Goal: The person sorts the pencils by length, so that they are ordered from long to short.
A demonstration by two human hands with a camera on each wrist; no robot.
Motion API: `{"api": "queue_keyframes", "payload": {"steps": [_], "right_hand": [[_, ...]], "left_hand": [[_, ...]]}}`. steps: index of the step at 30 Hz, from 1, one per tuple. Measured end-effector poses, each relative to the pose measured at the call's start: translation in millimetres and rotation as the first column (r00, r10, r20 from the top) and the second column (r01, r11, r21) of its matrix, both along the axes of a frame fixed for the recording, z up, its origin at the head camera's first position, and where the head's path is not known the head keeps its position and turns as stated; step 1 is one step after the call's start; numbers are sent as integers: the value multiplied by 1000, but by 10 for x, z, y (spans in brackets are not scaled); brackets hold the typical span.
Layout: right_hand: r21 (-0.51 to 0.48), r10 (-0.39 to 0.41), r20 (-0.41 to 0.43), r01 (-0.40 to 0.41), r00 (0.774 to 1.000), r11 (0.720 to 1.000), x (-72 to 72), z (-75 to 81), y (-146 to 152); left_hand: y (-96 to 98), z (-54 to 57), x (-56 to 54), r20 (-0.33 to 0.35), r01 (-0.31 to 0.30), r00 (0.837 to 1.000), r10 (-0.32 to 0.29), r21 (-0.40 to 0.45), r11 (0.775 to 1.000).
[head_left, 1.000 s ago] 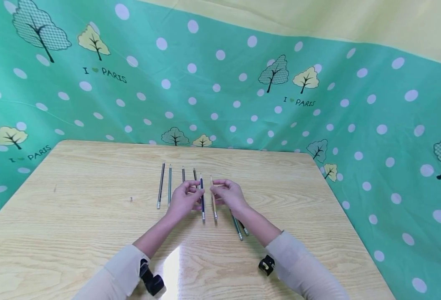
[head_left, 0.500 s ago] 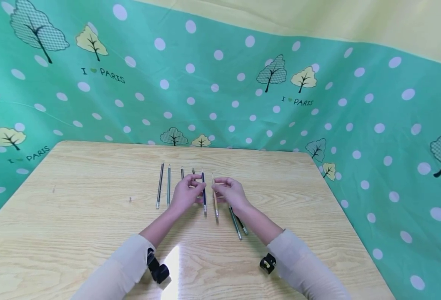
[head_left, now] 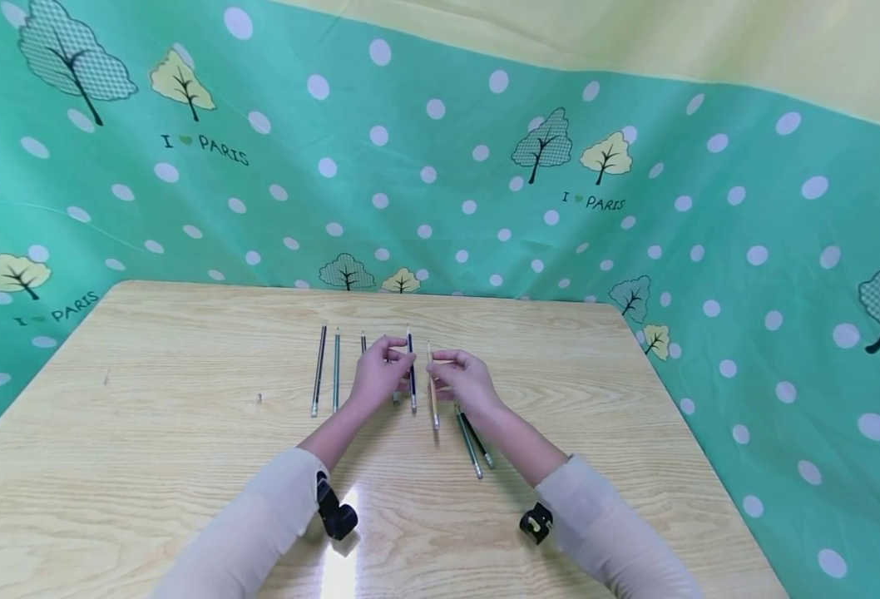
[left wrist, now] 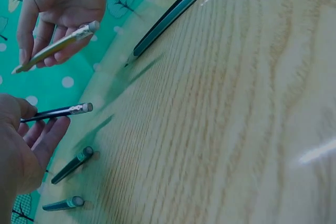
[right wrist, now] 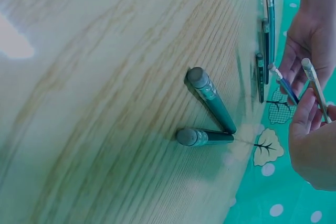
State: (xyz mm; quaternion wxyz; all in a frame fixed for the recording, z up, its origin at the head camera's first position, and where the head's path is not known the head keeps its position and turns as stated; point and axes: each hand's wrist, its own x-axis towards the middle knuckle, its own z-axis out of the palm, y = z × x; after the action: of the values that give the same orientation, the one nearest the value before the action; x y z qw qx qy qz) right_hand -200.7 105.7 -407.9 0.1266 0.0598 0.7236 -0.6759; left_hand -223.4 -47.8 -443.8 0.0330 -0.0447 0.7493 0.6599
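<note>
My left hand (head_left: 382, 371) pinches a dark blue pencil (head_left: 412, 391) between thumb and fingers, its eraser end toward me. Just to the right, my right hand (head_left: 464, 383) pinches a yellow pencil (head_left: 435, 408), pointing the same way. The left wrist view shows both the blue pencil (left wrist: 60, 113) and the yellow pencil (left wrist: 55, 48) raised over the table, with shadows below. Left of my left hand lie several pencils roughly side by side, among them a dark pencil (head_left: 320, 370) and a green pencil (head_left: 337, 370); my left hand partly covers others.
By my right wrist, a green pencil (head_left: 469, 445) and a black pencil (head_left: 479, 441) lie close together on the wooden table (head_left: 185, 466). A tiny scrap (head_left: 259, 398) sits farther left. A patterned green curtain (head_left: 440, 191) hangs behind the table's far edge.
The left hand has moved forward and slightly right with the blue pencil. The right hand has shifted slightly forward and right with the yellow pencil. The pencils on the table stay put.
</note>
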Motion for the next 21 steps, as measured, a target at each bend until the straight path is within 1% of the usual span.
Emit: {"api": "queue_keyframes", "payload": {"steps": [4, 9, 14, 18, 21], "right_hand": [[-8, -6, 7, 6, 1000, 1000, -10, 16, 4], [-15, -9, 3, 9, 1000, 1000, -32, 55, 7], [-12, -33, 0, 33, 999, 999, -53, 96, 25], [-12, -34, 9, 34, 999, 999, -70, 97, 38], [-22, -26, 4, 26, 1000, 999, -78, 94, 42]], "left_hand": [[21, -9, -50, 8, -1, 1000, 1, -13, 1000], [22, -36, -88, 18, -22, 1000, 22, -20, 1000], [38, -86, -136, 34, -36, 999, 36, -26, 999], [72, -128, -178, 40, -45, 998, 47, -65, 997], [99, -141, -203, 27, -48, 998, 52, -114, 992]]}}
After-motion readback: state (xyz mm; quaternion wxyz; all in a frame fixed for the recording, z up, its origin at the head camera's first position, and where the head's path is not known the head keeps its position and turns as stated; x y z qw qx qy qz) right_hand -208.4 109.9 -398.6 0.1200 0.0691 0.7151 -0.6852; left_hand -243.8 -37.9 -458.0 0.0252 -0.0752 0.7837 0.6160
